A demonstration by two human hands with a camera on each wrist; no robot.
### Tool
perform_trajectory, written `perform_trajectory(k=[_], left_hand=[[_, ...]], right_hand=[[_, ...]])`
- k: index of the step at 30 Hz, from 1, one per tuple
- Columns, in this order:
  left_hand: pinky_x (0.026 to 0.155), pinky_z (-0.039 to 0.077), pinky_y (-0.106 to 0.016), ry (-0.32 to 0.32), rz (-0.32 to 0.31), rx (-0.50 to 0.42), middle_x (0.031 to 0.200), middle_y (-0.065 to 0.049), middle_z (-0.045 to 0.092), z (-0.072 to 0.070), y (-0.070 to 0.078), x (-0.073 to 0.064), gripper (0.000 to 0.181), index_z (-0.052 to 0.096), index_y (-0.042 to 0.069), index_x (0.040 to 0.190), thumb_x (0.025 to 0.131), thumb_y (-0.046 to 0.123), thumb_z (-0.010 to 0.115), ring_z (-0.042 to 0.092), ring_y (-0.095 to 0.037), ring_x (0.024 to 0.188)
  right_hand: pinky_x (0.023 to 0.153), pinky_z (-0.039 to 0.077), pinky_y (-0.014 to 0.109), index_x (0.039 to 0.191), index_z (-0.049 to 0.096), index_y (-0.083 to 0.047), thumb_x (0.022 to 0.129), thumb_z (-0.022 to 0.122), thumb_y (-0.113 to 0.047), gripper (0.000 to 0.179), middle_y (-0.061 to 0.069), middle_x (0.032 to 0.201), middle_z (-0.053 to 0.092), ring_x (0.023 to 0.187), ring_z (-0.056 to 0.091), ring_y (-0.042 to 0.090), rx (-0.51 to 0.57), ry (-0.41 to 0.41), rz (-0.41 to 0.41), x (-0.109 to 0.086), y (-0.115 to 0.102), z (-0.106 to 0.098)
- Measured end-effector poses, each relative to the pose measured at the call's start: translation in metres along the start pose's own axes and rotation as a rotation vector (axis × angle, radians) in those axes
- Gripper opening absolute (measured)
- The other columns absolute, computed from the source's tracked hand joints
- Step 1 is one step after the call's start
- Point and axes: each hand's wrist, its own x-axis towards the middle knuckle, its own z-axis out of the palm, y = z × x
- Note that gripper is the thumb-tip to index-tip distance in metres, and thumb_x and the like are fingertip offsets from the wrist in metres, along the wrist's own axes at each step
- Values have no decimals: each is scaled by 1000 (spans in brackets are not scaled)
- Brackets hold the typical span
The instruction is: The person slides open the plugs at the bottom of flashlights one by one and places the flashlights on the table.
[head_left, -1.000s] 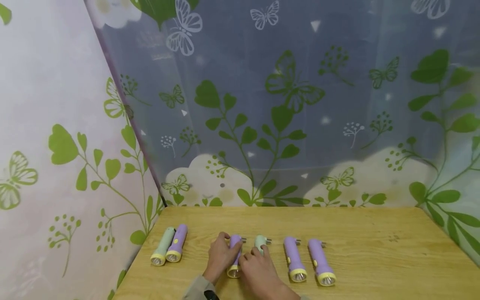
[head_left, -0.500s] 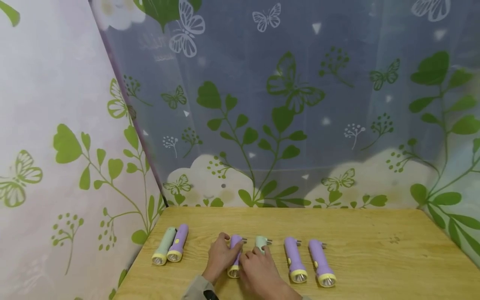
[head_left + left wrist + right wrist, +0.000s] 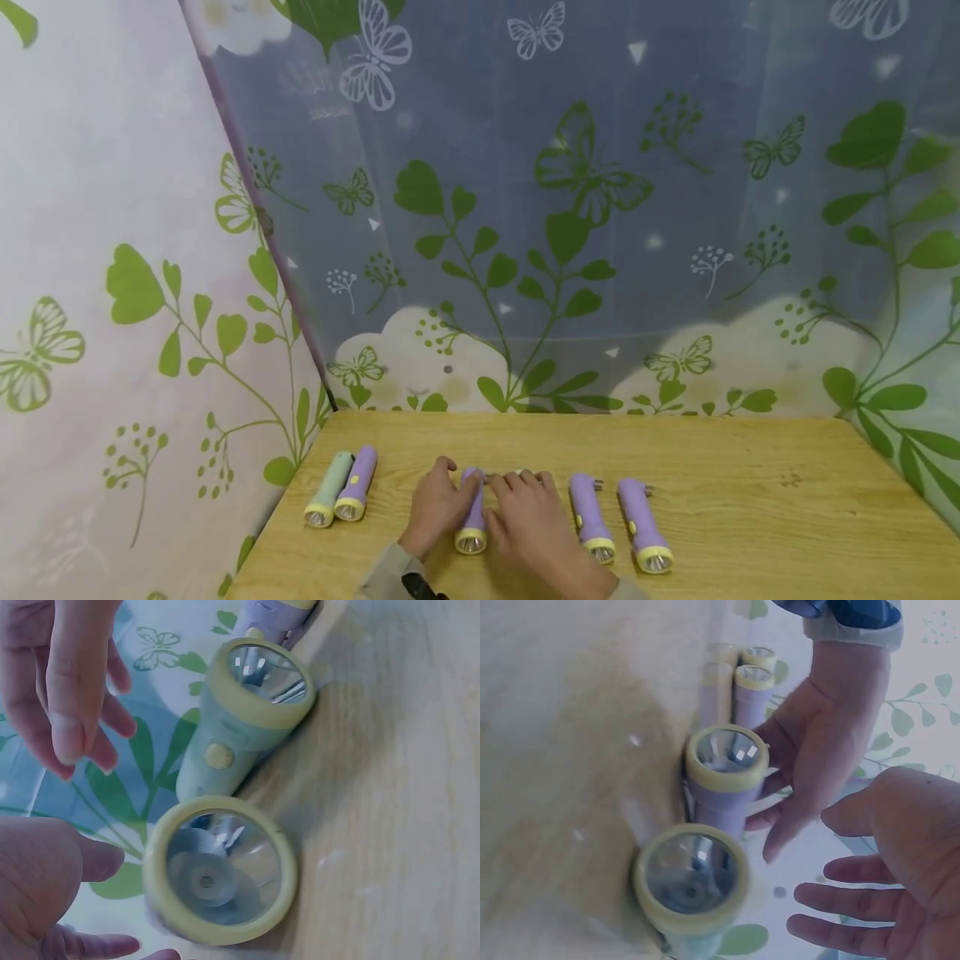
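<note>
My left hand [image 3: 437, 510] is beside a purple flashlight [image 3: 472, 521], its thumb reaching over the barrel. The right wrist view shows those fingers loosely extended near that purple flashlight [image 3: 724, 772], not wrapped round it; whether they touch it I cannot tell. Over a mint-green flashlight hovers my right hand [image 3: 528, 521], hiding most of it in the head view. That right hand [image 3: 892, 877] has its fingers spread, apart from the mint-green flashlight [image 3: 692, 881]. In the left wrist view, the mint-green flashlight [image 3: 244, 724] lies behind the purple one, both lenses facing the camera.
Two more purple flashlights, one nearer [image 3: 590, 512] and one farther right [image 3: 643, 525], lie with metal plug prongs showing. At the left, a mint-green flashlight [image 3: 328, 492] and a purple flashlight [image 3: 357, 483] lie side by side. Patterned cloth [image 3: 562, 250] hangs behind the wooden table [image 3: 750, 500].
My right hand has moved away from the person and slightly right, covering the mint-green flashlight's tail. The left hand has shifted only slightly. The flashlights stay nearly where they were.
</note>
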Motion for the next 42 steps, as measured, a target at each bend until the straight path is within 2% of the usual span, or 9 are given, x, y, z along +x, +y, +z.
perform_trajectory(k=[9,16,25,28,34,40,42], left_hand=[[50,41,-29,-10,44,-22,73,-10,63,-15,-1,7,52,58,-6,122,96,38,66,54,-16,57],[51,42,-29,-5,74,0,77,-9,65,-25,-3,12,49,59,-5,121,98,38,65,55,-15,59],[47,39,-29,2,111,31,70,-7,61,-43,-7,19,40,59,-4,118,100,31,64,50,-14,52],[46,38,-28,0,99,42,65,-5,57,-49,-11,23,39,58,-5,118,100,29,63,48,-14,51],[46,37,-28,25,86,107,65,-6,58,-55,-25,31,39,59,-5,119,99,28,64,48,-13,50],[41,27,-23,89,102,204,59,-7,55,-61,-34,34,36,61,-4,116,97,26,66,37,-11,42],[40,26,-22,99,106,231,61,-6,54,-63,-36,35,36,61,-4,116,97,26,67,37,-10,41]], right_hand=[[86,53,46,120,68,-12,91,72,-34,36,6,110,74,101,69,25,68,40,30,5,7,-19],[87,55,46,119,68,-12,90,74,-31,35,6,110,74,102,69,26,95,86,49,6,11,-29],[91,53,48,123,67,-11,95,69,-29,34,7,115,72,106,67,28,155,43,96,-1,20,-40],[92,52,49,124,66,-11,96,68,-30,35,7,116,72,108,67,29,171,23,115,-4,23,-42],[90,52,47,124,67,-11,94,71,-31,36,6,115,73,106,67,27,166,67,120,-11,30,-46],[93,53,47,123,67,-11,94,70,-32,36,6,115,73,107,68,27,142,95,130,-16,36,-53],[93,53,48,122,68,-10,93,71,-31,36,7,116,73,107,68,28,142,106,136,-18,39,-55]])
